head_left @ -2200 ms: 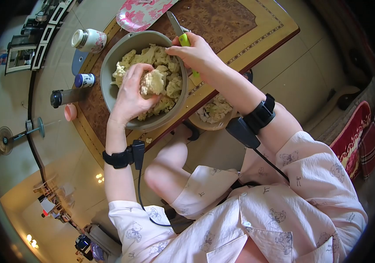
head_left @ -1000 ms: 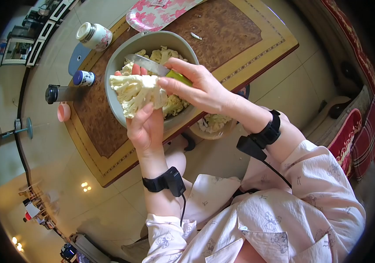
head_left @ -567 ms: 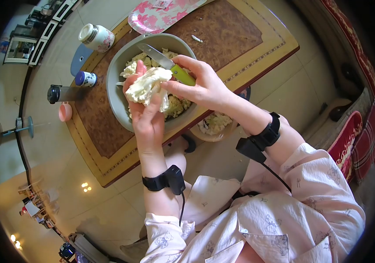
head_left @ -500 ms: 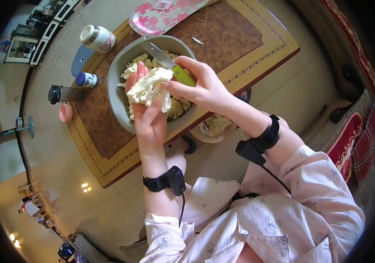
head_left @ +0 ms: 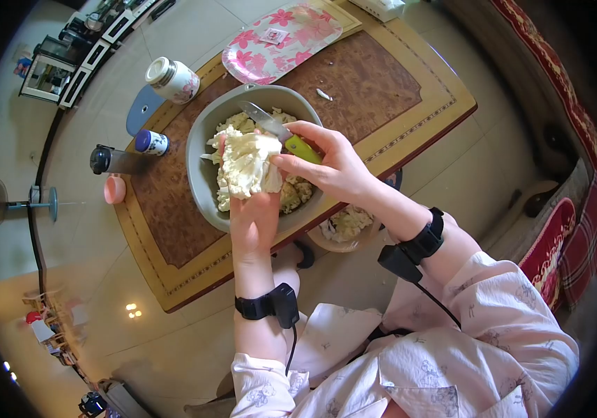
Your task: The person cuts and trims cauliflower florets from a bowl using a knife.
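Note:
A pale, creamy-white lump that looks like cauliflower point(head_left: 249, 165) rests on my left hand point(head_left: 254, 221), which supports it from below; the lump hides most of those fingers. My right hand point(head_left: 333, 164) is closed around the green handle of a knife point(head_left: 301, 149), its thumb touching the lump's right edge. The blade points up and left, over the bowl. Under both hands stands a large grey bowl point(head_left: 199, 180) with several similar pale pieces point(head_left: 295, 196) in it.
Past the bowl lies a pink-flowered tray point(head_left: 248, 61) on the wooden table point(head_left: 375, 66). A flowered flask point(head_left: 173, 80), a blue-lidded jar point(head_left: 152, 142), a dark-lidded bottle point(head_left: 111, 160) and a pink cup point(head_left: 114, 189) stand at left. Below the near edge is a basin point(head_left: 340, 240) of scraps.
The lump has been turned in my left hand, so a broader face now shows and the fingers are more covered. The whole view has shifted slightly. The knife stays in my right hand.

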A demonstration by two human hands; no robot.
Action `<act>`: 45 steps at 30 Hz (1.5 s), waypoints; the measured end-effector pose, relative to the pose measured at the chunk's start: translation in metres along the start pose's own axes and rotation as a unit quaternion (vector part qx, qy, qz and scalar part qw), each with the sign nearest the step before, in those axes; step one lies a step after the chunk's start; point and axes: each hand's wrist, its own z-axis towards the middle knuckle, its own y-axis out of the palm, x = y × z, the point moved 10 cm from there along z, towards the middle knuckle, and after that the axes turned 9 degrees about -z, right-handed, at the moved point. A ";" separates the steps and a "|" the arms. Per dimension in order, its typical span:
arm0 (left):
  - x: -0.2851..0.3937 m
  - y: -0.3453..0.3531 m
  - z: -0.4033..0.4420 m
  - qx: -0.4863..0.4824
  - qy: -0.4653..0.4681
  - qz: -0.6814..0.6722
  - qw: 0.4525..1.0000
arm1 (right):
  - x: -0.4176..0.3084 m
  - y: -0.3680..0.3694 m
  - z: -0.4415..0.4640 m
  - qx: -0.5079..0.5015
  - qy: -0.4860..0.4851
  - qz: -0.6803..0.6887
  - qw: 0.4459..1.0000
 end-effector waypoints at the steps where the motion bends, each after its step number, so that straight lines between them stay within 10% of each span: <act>1: 0.002 -0.001 0.000 0.000 0.001 0.001 1.000 | -0.008 -0.002 -0.002 0.009 -0.042 -0.051 0.998; 17: -0.004 -0.003 0.009 0.012 -0.042 -0.076 0.996 | -0.048 0.003 -0.012 0.059 -0.188 -0.266 0.944; 45: -0.016 -0.003 0.007 0.041 -0.075 -0.044 0.995 | -0.035 0.009 -0.007 0.048 -0.148 -0.317 0.935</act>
